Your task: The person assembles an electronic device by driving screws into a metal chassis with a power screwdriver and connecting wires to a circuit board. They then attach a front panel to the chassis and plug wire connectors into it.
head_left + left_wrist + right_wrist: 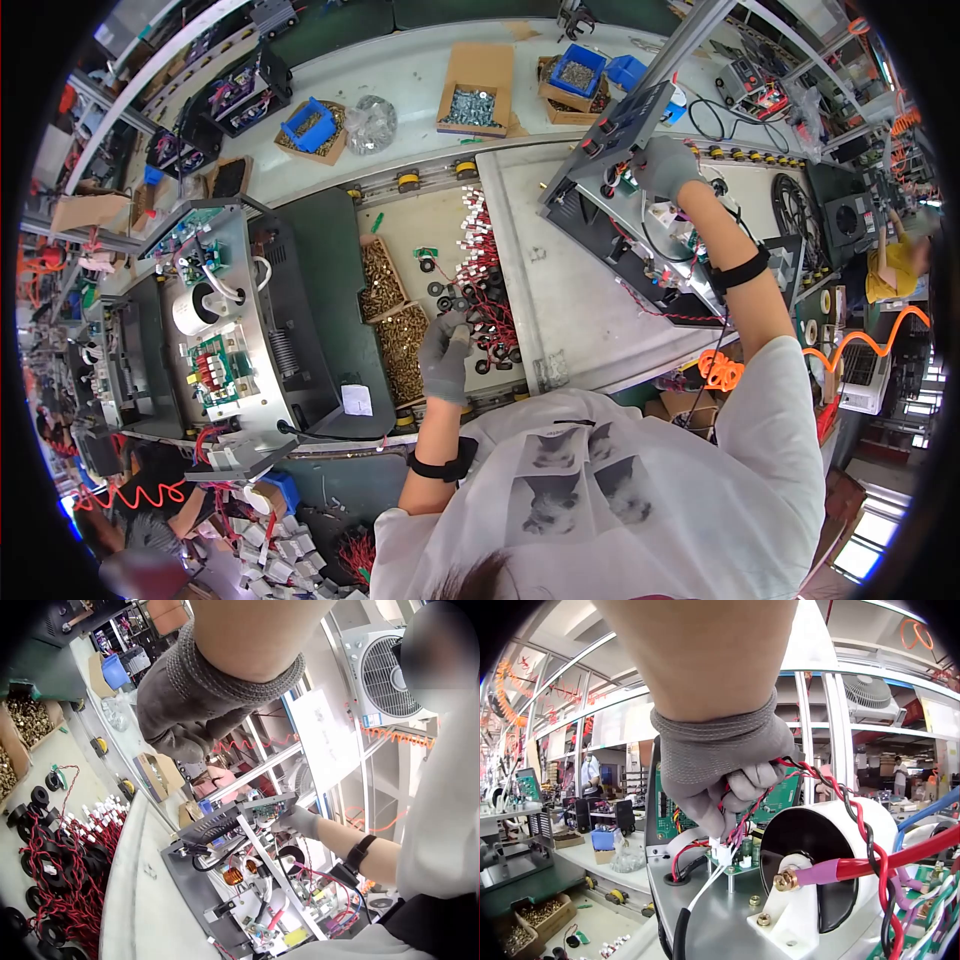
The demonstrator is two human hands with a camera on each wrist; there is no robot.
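Note:
My right hand [716, 765], in a grey glove, pinches a white wire connector [721, 851] at a small green circuit board [742, 859] inside the metal chassis [640, 225]. Twisted red and black wires [832, 784] run by its curled fingers. Beside it stands a white cylinder [866, 825] with a black end face. My left hand [445, 355], also gloved, hangs loosely curled over the conveyor, and nothing shows in it. Nearest to it lie black rings [440, 290] and a heap of red and black leads [490, 310] with white plugs [478, 235].
Boxes of brass fasteners [400, 350] stand left of the leads. A second chassis [230, 330] sits further left. Along the back shelf are a cardboard box of screws [472, 100], blue bins [578, 70] and a plastic bag [370, 125]. A pale board [540, 300] lies under the right chassis.

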